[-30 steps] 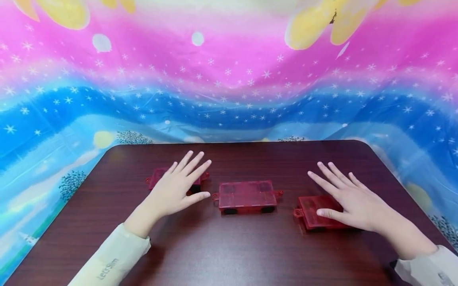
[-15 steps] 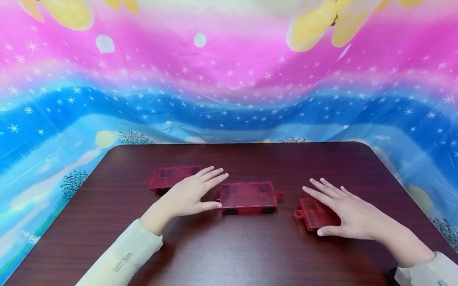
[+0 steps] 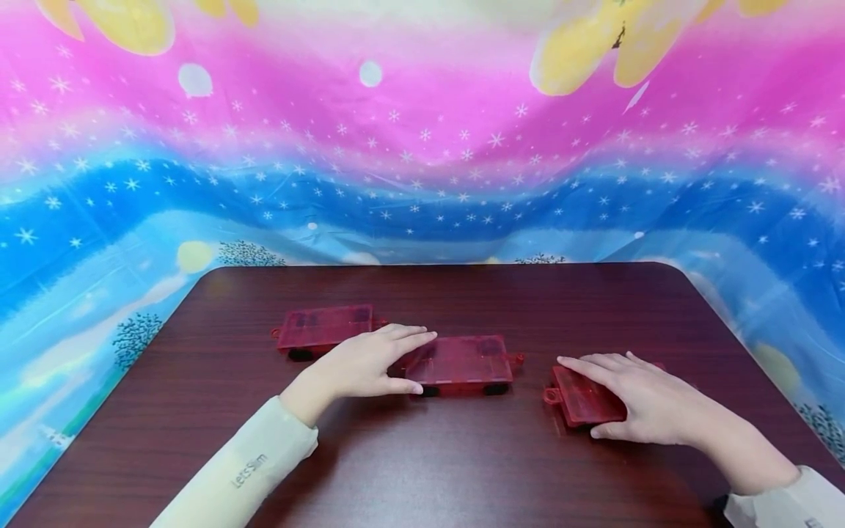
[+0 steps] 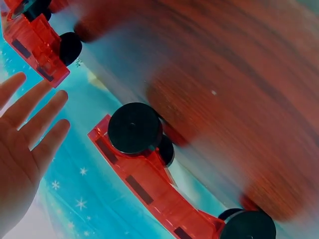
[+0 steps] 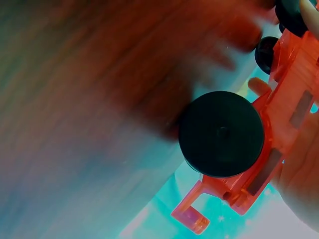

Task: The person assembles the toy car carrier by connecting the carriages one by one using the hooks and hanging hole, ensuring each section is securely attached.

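Three translucent red toy train cars with black wheels are on the table. My left hand (image 3: pixel 370 359) reaches over the left end of the middle car (image 3: pixel 462 361), thumb at its near side. In the left wrist view its fingers (image 4: pixel 40 117) are extended and spread beside that car's end; contact is unclear. The left car (image 3: pixel 323 326) sits farther back, beyond the left wrist. Over the right car (image 3: pixel 584 396) my right hand (image 3: pixel 653 400) bends its fingers past the top, thumb low on the near side. The right wrist view shows the thumb (image 5: pixel 310 15) by a wheel and a fingertip (image 5: pixel 256 85) beyond the car.
Dark brown wooden table (image 3: pixel 449 469), with rounded far corners. A patterned pink and blue curtain (image 3: pixel 422 147) hangs behind and around it. Small hooks and rings stick out from the cars' ends, with gaps between the cars.
My left hand moves right and lower, from over the left car to the middle car's left end. My right hand lowers onto the right car. The cars keep their places.
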`<state>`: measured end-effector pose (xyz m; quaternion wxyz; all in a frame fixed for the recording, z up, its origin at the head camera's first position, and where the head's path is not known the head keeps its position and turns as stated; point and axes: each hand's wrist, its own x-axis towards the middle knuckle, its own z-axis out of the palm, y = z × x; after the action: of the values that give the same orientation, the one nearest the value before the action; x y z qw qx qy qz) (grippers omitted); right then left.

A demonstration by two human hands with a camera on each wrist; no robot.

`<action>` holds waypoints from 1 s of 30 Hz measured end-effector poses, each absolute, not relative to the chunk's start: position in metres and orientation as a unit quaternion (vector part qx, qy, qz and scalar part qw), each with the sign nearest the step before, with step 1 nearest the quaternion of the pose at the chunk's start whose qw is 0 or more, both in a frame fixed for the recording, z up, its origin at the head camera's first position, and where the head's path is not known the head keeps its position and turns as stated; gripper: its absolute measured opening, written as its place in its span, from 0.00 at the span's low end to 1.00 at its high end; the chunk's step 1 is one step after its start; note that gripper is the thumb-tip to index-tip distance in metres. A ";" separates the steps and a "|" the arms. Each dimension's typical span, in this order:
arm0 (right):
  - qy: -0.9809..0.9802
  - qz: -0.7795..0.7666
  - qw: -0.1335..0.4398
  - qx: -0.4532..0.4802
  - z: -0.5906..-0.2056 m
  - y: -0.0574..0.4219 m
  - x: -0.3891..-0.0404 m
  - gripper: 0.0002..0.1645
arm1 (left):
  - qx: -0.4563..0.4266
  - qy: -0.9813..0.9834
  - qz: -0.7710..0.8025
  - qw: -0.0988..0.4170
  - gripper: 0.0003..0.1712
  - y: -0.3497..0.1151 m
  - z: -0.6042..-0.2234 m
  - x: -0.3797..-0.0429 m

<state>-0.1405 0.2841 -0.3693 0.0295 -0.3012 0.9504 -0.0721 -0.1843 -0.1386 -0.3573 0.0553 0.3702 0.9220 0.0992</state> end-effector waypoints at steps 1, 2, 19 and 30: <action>0.950 -0.069 0.028 -0.302 -0.369 0.284 -0.141 0.57 | 0.369 0.922 0.101 0.060 0.47 -0.138 -0.358 -0.185; 0.950 -0.068 0.029 -0.303 -0.369 0.283 -0.141 0.57 | 0.368 0.922 0.101 0.065 0.47 -0.138 -0.358 -0.185; 0.956 -0.056 0.062 -0.280 -0.360 0.282 -0.145 0.56 | 0.367 0.917 0.119 0.098 0.46 -0.136 -0.360 -0.194; 0.953 -0.045 0.037 -0.298 -0.353 0.276 -0.152 0.56 | 0.374 0.914 0.122 0.102 0.45 -0.135 -0.360 -0.196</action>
<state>-0.1518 0.2757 -0.3528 0.0375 -0.2984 0.9526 -0.0448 -0.1959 -0.1347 -0.3600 0.1025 0.3741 0.9136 0.1221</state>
